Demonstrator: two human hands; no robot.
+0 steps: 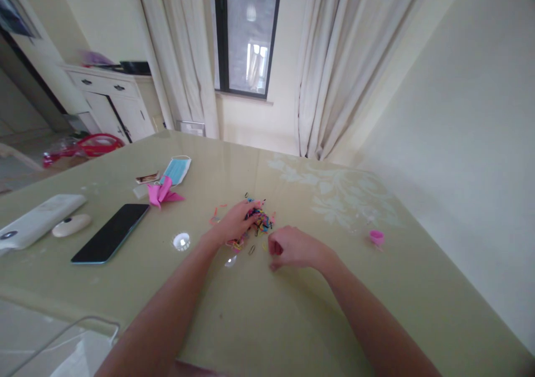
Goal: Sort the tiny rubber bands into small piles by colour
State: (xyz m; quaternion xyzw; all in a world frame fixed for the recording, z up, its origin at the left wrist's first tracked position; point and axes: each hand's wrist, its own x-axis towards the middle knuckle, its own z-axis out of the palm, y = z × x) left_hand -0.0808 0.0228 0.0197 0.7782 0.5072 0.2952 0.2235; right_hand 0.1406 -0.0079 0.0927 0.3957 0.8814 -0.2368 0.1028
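Observation:
A heap of small colourful loops, which look like elastic hair bands (262, 221), lies at the middle of the table. My left hand (235, 222) rests on the left side of this heap, its fingers stretched over the bands. Whether any band is caught under its fingertips is hidden. Just right of the heap, my right hand (298, 247) is low over the table with fingers bent and the thumb apart from them. Nothing shows between them. A single dark band (251, 250) lies in front of the heap, and a few reddish bands (215, 214) lie to its left.
On the left are a black-screened phone (112, 233), a pink folded paper shape (164, 193), a blue face mask (176, 170), a white oval object (72, 225) and a long white device (42, 221). A small pink cup (377, 237) stands at right. A wall borders the table's right side.

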